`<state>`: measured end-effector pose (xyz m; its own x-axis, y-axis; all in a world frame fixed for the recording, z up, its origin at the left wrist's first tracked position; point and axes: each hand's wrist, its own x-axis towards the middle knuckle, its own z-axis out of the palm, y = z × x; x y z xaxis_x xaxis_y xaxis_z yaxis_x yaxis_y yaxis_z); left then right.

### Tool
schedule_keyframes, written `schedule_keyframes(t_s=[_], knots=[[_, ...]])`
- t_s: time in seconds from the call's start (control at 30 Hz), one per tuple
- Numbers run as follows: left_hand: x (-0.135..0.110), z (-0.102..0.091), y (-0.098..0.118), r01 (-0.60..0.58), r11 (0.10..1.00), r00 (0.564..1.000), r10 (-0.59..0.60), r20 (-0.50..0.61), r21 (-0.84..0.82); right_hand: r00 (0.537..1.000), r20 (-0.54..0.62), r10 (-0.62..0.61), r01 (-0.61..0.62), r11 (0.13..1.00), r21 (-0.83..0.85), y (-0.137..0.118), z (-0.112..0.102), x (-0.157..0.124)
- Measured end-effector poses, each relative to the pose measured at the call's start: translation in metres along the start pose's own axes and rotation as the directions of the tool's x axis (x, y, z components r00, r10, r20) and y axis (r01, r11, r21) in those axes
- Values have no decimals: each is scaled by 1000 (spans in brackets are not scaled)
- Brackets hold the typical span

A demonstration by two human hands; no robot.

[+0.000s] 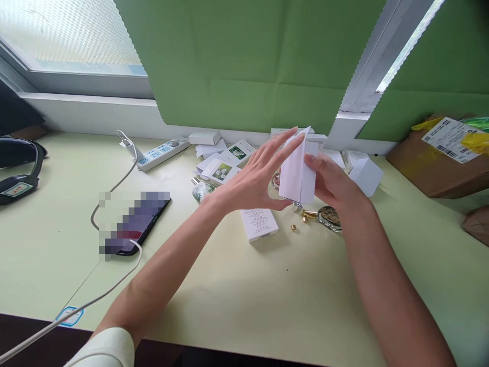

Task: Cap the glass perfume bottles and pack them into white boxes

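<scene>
A folded white card (293, 176) stands upright in the air over the desk, its panels bent along vertical creases. My right hand (330, 178) pinches its right side, with the thumb on the near face. My left hand (255, 176) is open at its left side, fingers stretched towards the top edge and thumb near the bottom corner; whether it touches the card I cannot tell. Below lies a white printed box (260, 224) with a barcode. A glass perfume bottle (329, 219) with a gold neck lies by my right wrist, partly hidden. A small gold cap (293, 227) is nearby.
Left of my left hand lies another glass bottle (202, 189). Behind are picture cards (221, 171), white boxes (204, 137) and a power strip (162, 154). A phone (141, 224) with a cable lies left, headphones (23, 178) farther left. A cardboard box (431, 168) stands right.
</scene>
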<state>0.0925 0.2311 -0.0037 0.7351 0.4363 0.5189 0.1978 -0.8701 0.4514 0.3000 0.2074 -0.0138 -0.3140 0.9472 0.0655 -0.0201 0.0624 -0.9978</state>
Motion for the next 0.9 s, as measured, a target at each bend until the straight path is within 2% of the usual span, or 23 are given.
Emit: schedule_keyframes(t_s=[0.1, 0.23, 0.5, 0.63, 0.9], knots=[[0, 4, -1, -32, 999, 999, 32, 5, -4, 999, -37, 16, -12, 995, 94, 0, 2, -1], [1, 7, -2, -50, 999, 999, 50, 18, 8, 998, -60, 27, -20, 992, 122, 0, 2, 0], [1, 6, 1, -37, 999, 999, 37, 2, 19, 999, -12, 30, -30, 997, 68, -1, 3, -1], [1, 8, 1, -43, 999, 999, 43, 4, 12, 1000, 16, 27, -28, 995, 97, -4, 5, -2], [0, 7, 5, -32, 999, 999, 32, 19, 40, 999, -13, 31, -30, 993, 112, -3, 7, -1]])
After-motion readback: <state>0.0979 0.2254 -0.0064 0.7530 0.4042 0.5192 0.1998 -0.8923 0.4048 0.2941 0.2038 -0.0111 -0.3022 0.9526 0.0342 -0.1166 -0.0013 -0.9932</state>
